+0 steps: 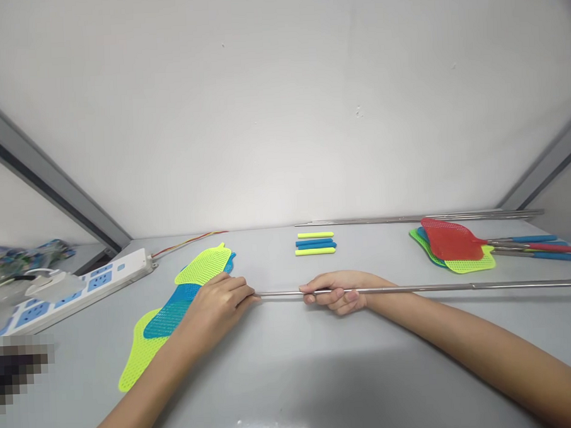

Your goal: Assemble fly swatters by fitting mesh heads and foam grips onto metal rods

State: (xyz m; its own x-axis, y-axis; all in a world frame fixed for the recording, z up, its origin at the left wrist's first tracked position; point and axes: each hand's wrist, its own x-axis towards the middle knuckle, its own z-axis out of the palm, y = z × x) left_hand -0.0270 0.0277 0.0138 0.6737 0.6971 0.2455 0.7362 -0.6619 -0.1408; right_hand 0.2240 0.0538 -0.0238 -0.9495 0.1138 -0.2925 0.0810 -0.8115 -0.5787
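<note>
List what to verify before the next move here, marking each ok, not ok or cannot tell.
1. Left hand pinching the metal rod: ok.
2. Right hand closed around the rod: ok.
3. Both rod ends visible: not ok; one is hidden at the left fingers, the other runs out of frame.
4. Left hand clear of the loose swatter heads: cannot tell; they overlap in view.
5. Short coloured tubes clear of both hands: ok.

On the table (255,379), before the wall (281,113)
Swatter heads (205,265) overlap at the left, beside the power strip (99,281); handle grips (315,245) lie in the middle, behind the telescopic rod (419,288); fly swatters (450,239) lie at the right, in front of other rods (390,220).
</note>
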